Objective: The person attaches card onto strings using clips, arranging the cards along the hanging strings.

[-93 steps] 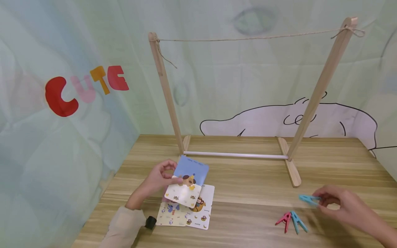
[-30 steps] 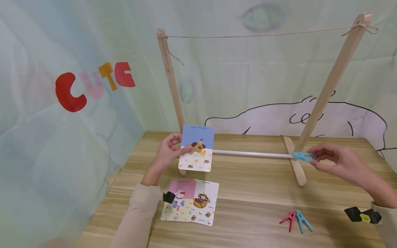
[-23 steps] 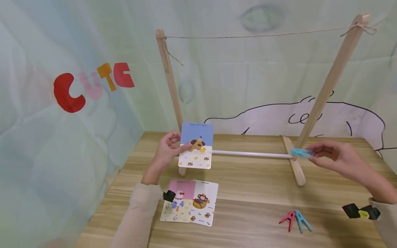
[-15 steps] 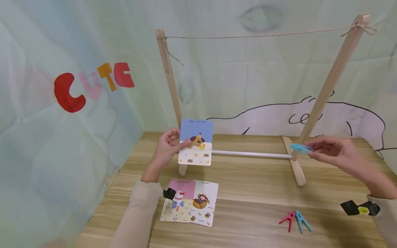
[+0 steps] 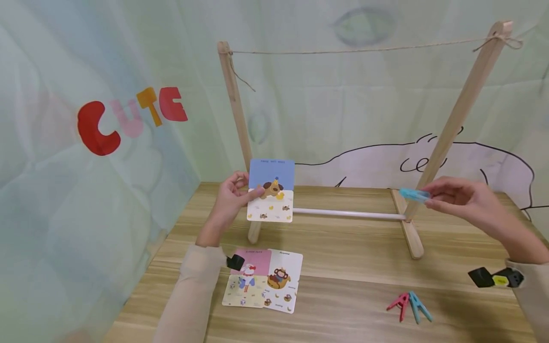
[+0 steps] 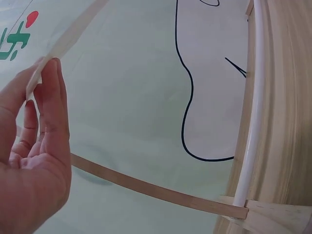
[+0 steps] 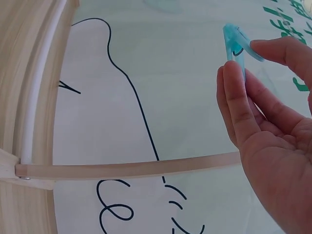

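My left hand (image 5: 229, 202) pinches a blue-and-white card (image 5: 271, 209) with a dog picture, held upright above the table in front of the left post. Edge-on, the same card (image 6: 73, 34) shows between thumb and fingers in the left wrist view. At the right, my right hand (image 5: 465, 205) pinches a light blue clothespin (image 5: 413, 194) by its handle ends, near the right post. In the right wrist view the clothespin (image 7: 234, 44) points away from the palm. Two more cards, one pink and yellow (image 5: 246, 300), one white with a monkey (image 5: 285, 262), lie overlapping on the table.
A wooden stand has a left post (image 5: 233, 100), a right post (image 5: 461, 114), a twine line (image 5: 356, 51) between their tops and a white rod (image 5: 347, 213) below. A red clothespin (image 5: 401, 302) and another blue clothespin (image 5: 418, 305) lie on the table (image 5: 343, 305).
The left hand has lifted the dog card off the other cards and raised it upright. My right hand has risen with the blue clothespin. Both keep rising slowly; the cards on the table stay put.
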{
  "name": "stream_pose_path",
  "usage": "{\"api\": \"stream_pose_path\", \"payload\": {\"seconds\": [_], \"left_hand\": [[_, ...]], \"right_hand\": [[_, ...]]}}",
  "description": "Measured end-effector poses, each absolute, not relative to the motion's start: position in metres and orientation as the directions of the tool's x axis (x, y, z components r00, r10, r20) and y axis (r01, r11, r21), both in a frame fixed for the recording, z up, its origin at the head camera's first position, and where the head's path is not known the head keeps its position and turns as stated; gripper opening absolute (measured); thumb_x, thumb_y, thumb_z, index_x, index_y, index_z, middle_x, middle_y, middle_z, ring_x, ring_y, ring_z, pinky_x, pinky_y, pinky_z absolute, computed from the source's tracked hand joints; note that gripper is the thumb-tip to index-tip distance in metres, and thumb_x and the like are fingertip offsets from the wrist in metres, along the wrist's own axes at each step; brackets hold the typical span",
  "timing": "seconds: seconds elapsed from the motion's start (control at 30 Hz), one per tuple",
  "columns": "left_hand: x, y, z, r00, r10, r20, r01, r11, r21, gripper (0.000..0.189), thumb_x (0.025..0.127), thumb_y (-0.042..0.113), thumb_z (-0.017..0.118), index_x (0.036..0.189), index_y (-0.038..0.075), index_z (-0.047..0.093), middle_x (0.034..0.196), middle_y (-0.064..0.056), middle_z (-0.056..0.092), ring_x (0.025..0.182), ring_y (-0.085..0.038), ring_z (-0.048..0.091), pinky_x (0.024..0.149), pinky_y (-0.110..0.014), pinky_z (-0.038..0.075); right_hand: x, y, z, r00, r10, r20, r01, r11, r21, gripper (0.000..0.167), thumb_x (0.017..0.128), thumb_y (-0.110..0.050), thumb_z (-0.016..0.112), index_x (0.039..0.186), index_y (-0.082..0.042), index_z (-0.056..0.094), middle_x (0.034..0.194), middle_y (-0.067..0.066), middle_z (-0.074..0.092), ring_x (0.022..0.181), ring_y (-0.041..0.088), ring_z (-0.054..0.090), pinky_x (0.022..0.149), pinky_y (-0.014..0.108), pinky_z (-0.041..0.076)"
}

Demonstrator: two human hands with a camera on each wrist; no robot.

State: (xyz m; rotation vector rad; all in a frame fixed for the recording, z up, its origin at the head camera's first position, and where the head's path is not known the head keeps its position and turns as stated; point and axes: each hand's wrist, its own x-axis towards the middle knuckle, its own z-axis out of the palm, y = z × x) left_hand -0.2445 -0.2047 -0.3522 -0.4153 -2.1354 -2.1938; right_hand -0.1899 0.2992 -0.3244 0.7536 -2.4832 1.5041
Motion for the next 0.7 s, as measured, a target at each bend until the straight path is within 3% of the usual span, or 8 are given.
{"api": "stream_pose_path", "payload": {"seconds": [0.4, 0.7], "left_hand": [[-0.251, -0.201, -0.341, -0.968, 0.111, 0.227, 0.226, -0.019, 0.974, 0.028, 0.088, 0.001, 0.075, 0.103, 0.011, 0.053, 0.100, -0.004, 0.064, 0.058, -0.010, 0.056, 0.054, -0.020, 0.053], [-0.255, -0.201, -0.332, -0.961, 0.110, 0.253, 0.252, -0.028, 0.967, 0.027, 0.088, 0.001, 0.075, 0.103, 0.010, 0.054, 0.103, -0.006, 0.065, 0.063, -0.011, 0.064, 0.055, -0.021, 0.054]], "right_hand": [[-0.198, 0.287, -0.308, -0.866, -0.318, 0.386, -0.492, 0.403, -0.772, 0.030, 0.089, 0.012, 0.067, 0.118, 0.004, 0.065, 0.107, -0.006, 0.072, 0.088, 0.007, 0.068, 0.073, 0.017, 0.056], [-0.207, 0.278, -0.295, -0.873, -0.303, 0.383, -0.480, 0.392, -0.785, 0.030, 0.088, 0.013, 0.068, 0.116, 0.003, 0.064, 0.102, -0.003, 0.072, 0.085, 0.009, 0.068, 0.072, 0.018, 0.057]]}}
